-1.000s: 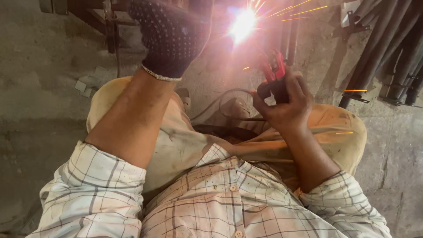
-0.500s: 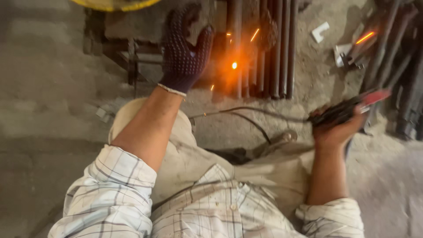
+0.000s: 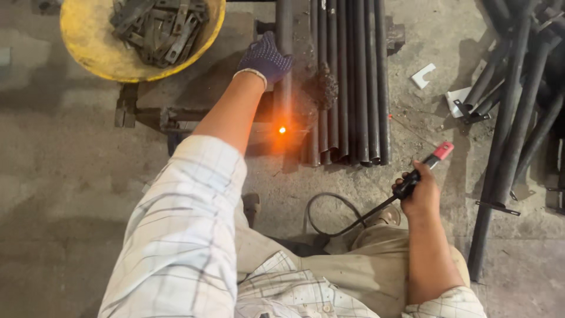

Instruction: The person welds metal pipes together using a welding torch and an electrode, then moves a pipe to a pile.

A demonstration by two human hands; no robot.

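The left hand [image 3: 266, 58], in a dark dotted glove, is resting on a dark pipe [image 3: 283, 35] at the far side, fingers curling over it. A small orange spot [image 3: 282, 130] is glowing nearer on that pipe. The bare right hand [image 3: 421, 194] is squeezing a welding holder [image 3: 422, 171] tightly at the right, near the row of pipes [image 3: 350, 82].

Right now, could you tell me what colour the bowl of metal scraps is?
The bowl is yellow, seen in the head view.

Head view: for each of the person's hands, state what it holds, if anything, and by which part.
Right hand grips the welding electrode holder by its black handle. Gloved left hand rests on a dark pipe; a closed grip cannot be told.
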